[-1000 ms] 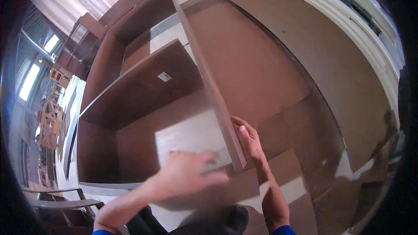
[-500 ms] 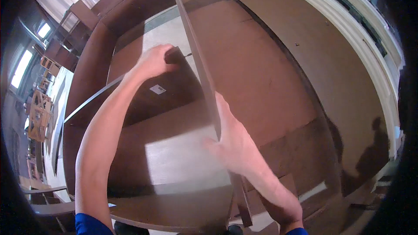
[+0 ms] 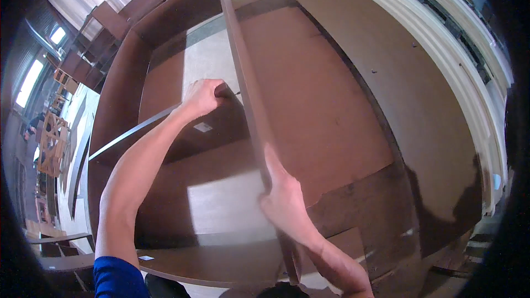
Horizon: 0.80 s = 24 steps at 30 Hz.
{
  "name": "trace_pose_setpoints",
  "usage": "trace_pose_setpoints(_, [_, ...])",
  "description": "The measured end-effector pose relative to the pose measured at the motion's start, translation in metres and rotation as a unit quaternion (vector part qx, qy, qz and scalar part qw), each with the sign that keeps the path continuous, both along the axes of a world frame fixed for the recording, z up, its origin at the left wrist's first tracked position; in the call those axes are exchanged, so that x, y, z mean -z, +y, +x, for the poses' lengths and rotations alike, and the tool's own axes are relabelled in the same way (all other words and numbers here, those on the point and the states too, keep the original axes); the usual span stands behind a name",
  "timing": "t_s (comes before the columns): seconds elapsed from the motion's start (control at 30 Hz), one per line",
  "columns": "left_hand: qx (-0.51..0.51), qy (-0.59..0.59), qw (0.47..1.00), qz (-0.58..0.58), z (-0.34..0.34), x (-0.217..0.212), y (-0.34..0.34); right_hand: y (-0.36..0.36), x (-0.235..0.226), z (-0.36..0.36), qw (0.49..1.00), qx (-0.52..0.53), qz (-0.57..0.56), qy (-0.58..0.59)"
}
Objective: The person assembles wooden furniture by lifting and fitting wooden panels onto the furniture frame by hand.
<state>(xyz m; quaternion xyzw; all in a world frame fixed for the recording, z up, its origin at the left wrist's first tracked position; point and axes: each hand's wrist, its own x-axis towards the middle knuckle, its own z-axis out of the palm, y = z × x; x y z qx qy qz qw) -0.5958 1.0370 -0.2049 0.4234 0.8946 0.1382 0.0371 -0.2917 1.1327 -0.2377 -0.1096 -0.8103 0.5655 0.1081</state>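
Observation:
A dark brown cabinet carcass lies before me, with tall boards for walls. Across its middle runs a shelf board [image 3: 229, 118] with a pale front edge and a small white label. My left hand [image 3: 203, 99] is closed over the right end of this shelf's upper edge. The long side board [image 3: 243, 69] stands on edge along the carcass's right side, close to the shelf's end. A small dark pin shows near their joint. Around the side board's nearer part my right hand [image 3: 284, 198] is closed, thumb over the edge; some fingers are hidden.
A large brown panel [image 3: 309, 94] lies to the right of the carcass, beside a lighter brown panel [image 3: 408, 110]. Long pale strips [image 3: 441, 49] are stacked at the far right. At the left are wooden frames [image 3: 52, 138] and more brown furniture [image 3: 105, 27]. The near end board [image 3: 215, 265] faces me.
My right hand sits nearer to me on the side board, and that board's near end has shifted left. My left hand keeps its hold on the shelf. The view has shifted slightly.

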Motion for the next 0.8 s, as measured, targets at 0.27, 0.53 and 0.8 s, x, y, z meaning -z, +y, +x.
trace_pose_setpoints(0.27, [-0.002,0.054,0.998,0.008,-0.005,0.006,-0.012,-0.011,-0.015,-0.006,0.997,0.016,-0.080,-0.008])
trace_pose_setpoints(0.53, [0.074,0.094,0.992,0.043,-0.027,0.023,-0.016,0.056,0.128,-0.050,0.943,0.017,-0.333,-0.010])
trace_pose_setpoints(0.8, [0.034,0.092,0.994,0.049,-0.022,0.024,-0.011,0.018,0.186,-0.088,0.934,-0.055,-0.350,-0.036])
